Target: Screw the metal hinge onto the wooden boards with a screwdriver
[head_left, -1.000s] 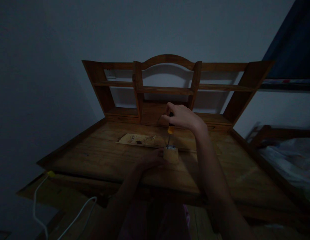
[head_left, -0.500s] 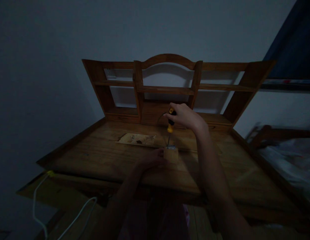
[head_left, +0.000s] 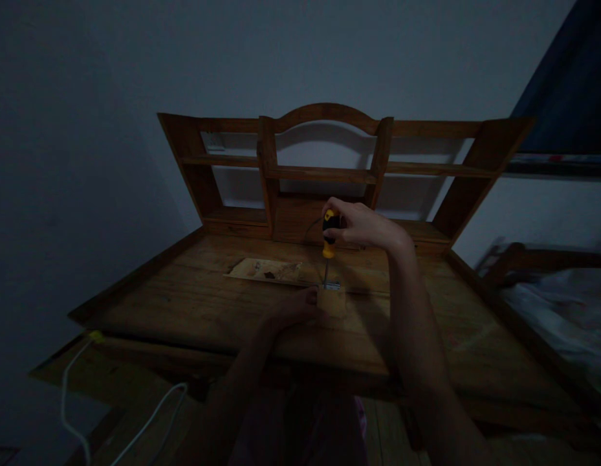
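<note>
Right hand (head_left: 362,223) grips near-upright yellow-and-black screwdriver (head_left: 328,251); tip at metal piece (head_left: 334,285) along far edge of wooden block (head_left: 332,304), on desktop (head_left: 193,294). Left hand (head_left: 294,307) at block's left side; closure indeterminable.

Screwdriver handle (head_left: 330,223): yellow, black. Block (head_left: 332,305): pale tan. Desk (head_left: 203,304): brown, grain-streaked. Cord (head_left: 64,395): white.

Above the small, pale, squarish wooden block (head_left: 331,304), the metal-shafted screwdriver with a yellow-and-black handle (head_left: 331,224) leans less than half a second ago. The right hand (head_left: 362,224) has shifted its grasp, baring the handle's yellow end, covered a second ago; its wrist sits farther to the block's right.
</note>
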Demonstrator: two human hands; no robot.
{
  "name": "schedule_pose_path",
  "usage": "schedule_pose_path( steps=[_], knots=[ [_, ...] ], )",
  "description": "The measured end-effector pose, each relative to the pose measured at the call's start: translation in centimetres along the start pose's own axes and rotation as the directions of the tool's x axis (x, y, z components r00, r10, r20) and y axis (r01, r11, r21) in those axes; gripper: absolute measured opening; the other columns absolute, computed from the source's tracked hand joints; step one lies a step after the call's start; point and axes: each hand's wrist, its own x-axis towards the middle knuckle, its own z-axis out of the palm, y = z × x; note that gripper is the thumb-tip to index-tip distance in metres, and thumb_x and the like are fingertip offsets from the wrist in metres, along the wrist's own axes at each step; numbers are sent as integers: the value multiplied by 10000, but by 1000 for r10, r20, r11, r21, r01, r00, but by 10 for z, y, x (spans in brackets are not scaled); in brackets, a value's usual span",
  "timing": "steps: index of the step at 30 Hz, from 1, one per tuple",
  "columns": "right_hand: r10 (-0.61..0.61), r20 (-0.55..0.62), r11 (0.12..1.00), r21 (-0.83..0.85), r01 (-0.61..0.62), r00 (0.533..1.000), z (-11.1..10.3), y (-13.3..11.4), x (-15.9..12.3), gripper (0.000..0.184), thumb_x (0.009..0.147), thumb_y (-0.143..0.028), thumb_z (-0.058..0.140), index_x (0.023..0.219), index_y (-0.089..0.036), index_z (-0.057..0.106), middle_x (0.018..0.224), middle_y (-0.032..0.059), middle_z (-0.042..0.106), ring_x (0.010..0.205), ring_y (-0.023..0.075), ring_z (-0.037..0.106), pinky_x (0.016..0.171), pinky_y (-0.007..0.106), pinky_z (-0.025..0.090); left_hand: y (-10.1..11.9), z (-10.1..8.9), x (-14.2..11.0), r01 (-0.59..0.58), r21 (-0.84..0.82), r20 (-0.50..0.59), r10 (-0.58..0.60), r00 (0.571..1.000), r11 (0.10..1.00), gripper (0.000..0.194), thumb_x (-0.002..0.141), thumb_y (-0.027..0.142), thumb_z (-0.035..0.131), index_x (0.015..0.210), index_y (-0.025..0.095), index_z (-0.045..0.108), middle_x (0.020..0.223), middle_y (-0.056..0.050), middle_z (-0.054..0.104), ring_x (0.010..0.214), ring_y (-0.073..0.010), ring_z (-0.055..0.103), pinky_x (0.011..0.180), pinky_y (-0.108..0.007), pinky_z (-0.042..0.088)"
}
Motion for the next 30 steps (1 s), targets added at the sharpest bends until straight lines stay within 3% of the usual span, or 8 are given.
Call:
schedule_pose_path(
  steps=[4, 7, 10, 14, 20, 24, 30],
  knots=[
    [128, -80, 974, -177, -140, 989, 8, -3, 4, 395, 861, -588, 552, 963, -206, 554, 892, 86, 661, 816, 232, 605, 688, 306, 407, -6, -4, 2, -3, -12, -6, 3, 1000, 1000, 516, 644, 97, 778, 1122, 166, 597, 1130, -98, 669, 996, -228, 653, 912, -375, 485],
    [143, -83, 968, -195, -157, 986, 10, -7, 6, 494, 866, -666, 480, 991, -195, 560, 964, 119, 666, 871, 257, 611, 736, 335, 423, -6, -5, 3, -7, -19, -2, 7, 1000, 1000, 524, 651, 102, 774, 1137, 166, 591, 1140, -102, 665, 1010, -227, 649, 920, -374, 481],
    [119, -34, 983, -135, -122, 992, 6, -9, 7, 355, 919, -518, 465, 989, -189, 580, 1058, 118, 658, 930, 245, 606, 787, 332, 429, -3, -3, 1, -3, 14, 15, 3, 1000, 1000, 523, 655, 102, 764, 1147, 163, 599, 1146, -101, 665, 1027, -226, 646, 951, -377, 469],
    [62, 23, 997, -54, -60, 998, 3, -8, 6, 191, 901, -305, 497, 1023, -196, 595, 1023, 79, 679, 906, 210, 620, 786, 293, 428, 0, 0, -1, -15, 13, 4, 15, 1000, 1000, 533, 651, 97, 758, 1157, 163, 607, 1162, -98, 662, 1023, -217, 646, 981, -381, 454],
    [116, -60, 981, -148, -123, 991, 8, -6, 5, 331, 932, -508, 466, 979, -203, 586, 936, 99, 675, 869, 235, 621, 748, 321, 430, -2, 0, 1, -7, 6, -9, 7, 1000, 1000, 504, 635, 102, 779, 1107, 170, 615, 1138, -96, 667, 1004, -219, 646, 930, -360, 480],
    [140, -83, 973, -175, -153, 987, 9, -5, 5, 411, 880, -590, 512, 1003, -202, 571, 921, 110, 666, 868, 261, 616, 725, 339, 430, -6, -4, 3, 3, 39, -37, -2, 999, 999, 503, 637, 119, 793, 1101, 170, 604, 1110, -92, 674, 985, -219, 652, 911, -359, 490],
    [58, 11, 998, -26, -58, 998, 6, -7, 3, 277, 863, -397, 592, 1082, -237, 537, 966, 52, 671, 857, 203, 618, 727, 286, 430, -6, -5, 2, 14, 48, -54, -12, 998, 999, 531, 630, 128, 798, 1119, 171, 595, 1108, -86, 674, 1015, -223, 647, 910, -350, 495]
  ],
)
